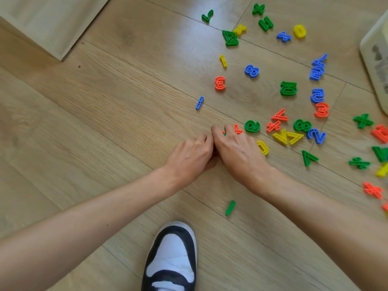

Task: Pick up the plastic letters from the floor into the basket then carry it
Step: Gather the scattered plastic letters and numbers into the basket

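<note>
Several plastic letters and numbers in green, blue, orange and yellow lie scattered over the wooden floor (126,114), mostly to the right. My left hand (190,155) and my right hand (237,148) rest side by side on the floor, touching. The right hand's fingers curl over an orange letter (238,129) that peeks out between them, next to a green piece (252,126). The left hand's fingers are curled under, and what is beneath them is hidden. A cream basket (372,59) shows partly at the right edge. A green bar (230,207) lies alone between my arms.
My black and white shoe (172,257) stands at the bottom centre. A pale wooden furniture panel (52,22) fills the top left corner. A blue bar (199,102) and an orange 3 (219,83) lie just beyond my hands.
</note>
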{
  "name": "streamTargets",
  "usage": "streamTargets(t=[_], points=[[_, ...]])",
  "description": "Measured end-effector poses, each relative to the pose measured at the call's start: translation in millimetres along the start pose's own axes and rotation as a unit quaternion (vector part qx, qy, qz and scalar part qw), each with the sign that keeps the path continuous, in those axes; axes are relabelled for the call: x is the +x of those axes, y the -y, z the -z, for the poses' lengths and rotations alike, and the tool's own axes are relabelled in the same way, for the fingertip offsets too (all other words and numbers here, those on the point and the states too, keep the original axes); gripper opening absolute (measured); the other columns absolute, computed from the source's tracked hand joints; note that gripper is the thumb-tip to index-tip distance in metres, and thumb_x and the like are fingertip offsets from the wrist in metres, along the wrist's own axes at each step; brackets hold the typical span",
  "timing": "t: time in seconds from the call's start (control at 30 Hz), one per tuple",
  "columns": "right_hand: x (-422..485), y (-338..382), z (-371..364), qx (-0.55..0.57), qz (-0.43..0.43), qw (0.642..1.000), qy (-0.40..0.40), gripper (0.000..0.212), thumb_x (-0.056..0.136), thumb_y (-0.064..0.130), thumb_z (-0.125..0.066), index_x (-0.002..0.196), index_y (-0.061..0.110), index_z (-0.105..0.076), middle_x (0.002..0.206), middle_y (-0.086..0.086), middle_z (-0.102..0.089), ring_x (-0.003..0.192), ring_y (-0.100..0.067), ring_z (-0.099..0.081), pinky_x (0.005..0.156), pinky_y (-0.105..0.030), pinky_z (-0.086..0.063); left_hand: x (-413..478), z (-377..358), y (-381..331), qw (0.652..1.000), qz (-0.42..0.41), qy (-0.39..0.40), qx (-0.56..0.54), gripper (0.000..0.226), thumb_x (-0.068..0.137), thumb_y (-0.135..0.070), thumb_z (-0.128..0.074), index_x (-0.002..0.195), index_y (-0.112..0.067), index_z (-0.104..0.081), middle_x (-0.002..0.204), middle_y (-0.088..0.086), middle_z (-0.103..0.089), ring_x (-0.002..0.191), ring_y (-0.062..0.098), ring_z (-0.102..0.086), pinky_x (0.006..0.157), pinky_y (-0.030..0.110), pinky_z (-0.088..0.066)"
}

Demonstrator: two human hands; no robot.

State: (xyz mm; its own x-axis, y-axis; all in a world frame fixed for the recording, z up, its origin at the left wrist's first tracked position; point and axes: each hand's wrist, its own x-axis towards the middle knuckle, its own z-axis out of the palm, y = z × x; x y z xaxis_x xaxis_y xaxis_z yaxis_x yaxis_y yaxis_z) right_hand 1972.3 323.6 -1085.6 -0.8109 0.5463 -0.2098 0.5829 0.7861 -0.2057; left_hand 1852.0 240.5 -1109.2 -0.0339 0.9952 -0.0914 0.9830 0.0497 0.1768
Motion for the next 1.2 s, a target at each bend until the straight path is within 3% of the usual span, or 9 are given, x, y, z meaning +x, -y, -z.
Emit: streamTargets(t=[0.17, 0.27, 0.37, 0.4, 0.5, 0.67, 0.87, 1.03, 1.2], points=[[0.3, -13.1, -6.4, 0.069, -0.027, 0.997, -0.019, 0.017, 0.1, 0.023, -0.044, 0.115, 0.015, -0.045, 0.108, -0.014, -0.052, 0.088, -0.043, -0.062, 0.06, -0.039, -0.038, 3.2, 3.2, 1.9, 0.997, 0.027, -0.012, -0.075, 0.026, 0.087, -0.033, -0.059, 0.097, -0.01, -0.052, 0.091, 0.013, -0.064, 0.078, 0.042, -0.065, 0.06, 0.044, -0.05], [0.6, -29.6, -4.7, 0.204, -0.047, 0.976, -0.066, 0.024, 0.092, 0.021, -0.051, 0.115, 0.014, -0.054, 0.102, -0.014, -0.063, 0.092, -0.039, -0.062, 0.074, -0.041, -0.048, 5.9, 13.0, 8.4, 0.977, 0.077, -0.019, -0.198, 0.024, 0.086, -0.033, -0.064, 0.094, -0.012, -0.057, 0.079, 0.005, -0.065, 0.07, 0.027, -0.061, 0.065, 0.036, -0.048], [1.8, -48.3, 13.5, 0.351, -0.096, 0.927, -0.091, 0.017, 0.092, 0.017, -0.059, 0.108, 0.017, -0.064, 0.074, -0.002, -0.069, 0.063, -0.003, -0.06, 0.063, -0.026, -0.045, 17.6, 29.5, 5.5, 0.934, 0.116, -0.051, -0.335, 0.011, 0.086, -0.025, -0.069, 0.086, -0.015, -0.064, 0.062, -0.003, -0.061, 0.056, 0.01, -0.056, 0.055, 0.02, -0.042], [1.0, -54.4, 22.0, 0.396, -0.107, 0.907, -0.09, 0.014, 0.093, 0.018, -0.06, 0.105, 0.02, -0.064, 0.068, 0.001, -0.067, 0.052, 0.0, -0.056, 0.057, -0.023, -0.041, 23.7, 33.9, 1.7, 0.919, 0.119, -0.051, -0.372, 0.009, 0.088, -0.023, -0.069, 0.084, -0.017, -0.064, 0.059, -0.006, -0.06, 0.053, 0.005, -0.054, 0.053, 0.017, -0.04], [-7.0, -80.4, 54.9, 0.51, -0.138, 0.841, -0.117, 0.006, 0.096, 0.02, -0.059, 0.101, 0.023, -0.062, 0.062, 0.002, -0.059, 0.041, -0.004, -0.047, 0.048, -0.021, -0.036, 54.1, 46.0, -18.3, 0.865, 0.119, -0.026, -0.487, 0.009, 0.09, -0.027, -0.064, 0.084, -0.021, -0.062, 0.054, -0.012, -0.054, 0.047, -0.001, -0.046, 0.049, 0.018, -0.039], [-32.4, -143.9, 126.1, 0.617, -0.195, 0.736, -0.198, 0.02, 0.098, 0.004, -0.051, 0.107, 0.02, -0.06, 0.05, 0.008, -0.051, 0.035, -0.009, -0.037, 0.039, -0.017, -0.027, 131.6, 81.1, -79.2, 0.782, 0.109, 0.011, -0.613, 0.02, 0.099, -0.021, -0.053, 0.08, -0.016, -0.057, 0.061, -0.001, -0.044, 0.052, 0.014, -0.041, 0.049, 0.02, -0.031], [-75.3, -258.5, 168.6, 0.633, -0.275, 0.666, -0.283, 0.017, 0.1, 0.008, -0.049, 0.109, 0.015, -0.062, 0.069, -0.005, -0.046, 0.043, -0.011, -0.039, 0.038, -0.017, -0.03, 245.6, 117.9, -178.0, 0.784, 0.025, 0.08, -0.616, 0.027, 0.099, -0.025, -0.051, 0.073, -0.016, -0.052, 0.064, 0.006, -0.042, 0.05, 0.014, -0.043, 0.047, 0.023, -0.033], [-91.2, -321.7, 162.1, 0.585, -0.374, 0.684, -0.224, 0.021, 0.101, 0.009, -0.047, 0.118, 0.006, -0.058, 0.075, -0.01, -0.047, 0.047, -0.013, -0.045, 0.039, -0.018, -0.03, 308.5, 107.7, -247.5, 0.806, 0.023, 0.131, -0.576, 0.019, 0.096, -0.021, -0.04, 0.086, -0.01, -0.052, 0.068, 0.007, -0.049, 0.058, 0.019, -0.045, 0.05, 0.026, -0.035], [-84.3, -343.0, 159.5, 0.561, -0.403, 0.701, -0.174, 0.021, 0.101, 0.014, -0.043, 0.118, 0.011, -0.054, 0.094, -0.017, -0.059, 0.061, -0.021, -0.058, 0.052, -0.028, -0.05, 326.4, 94.8, -277.5, 0.828, 0.064, 0.15, -0.536, 0.025, 0.096, -0.017, -0.029, 0.089, -0.01, -0.052, 0.083, 0.012, -0.056, 0.072, 0.022, -0.051, 0.066, 0.035, -0.047]])
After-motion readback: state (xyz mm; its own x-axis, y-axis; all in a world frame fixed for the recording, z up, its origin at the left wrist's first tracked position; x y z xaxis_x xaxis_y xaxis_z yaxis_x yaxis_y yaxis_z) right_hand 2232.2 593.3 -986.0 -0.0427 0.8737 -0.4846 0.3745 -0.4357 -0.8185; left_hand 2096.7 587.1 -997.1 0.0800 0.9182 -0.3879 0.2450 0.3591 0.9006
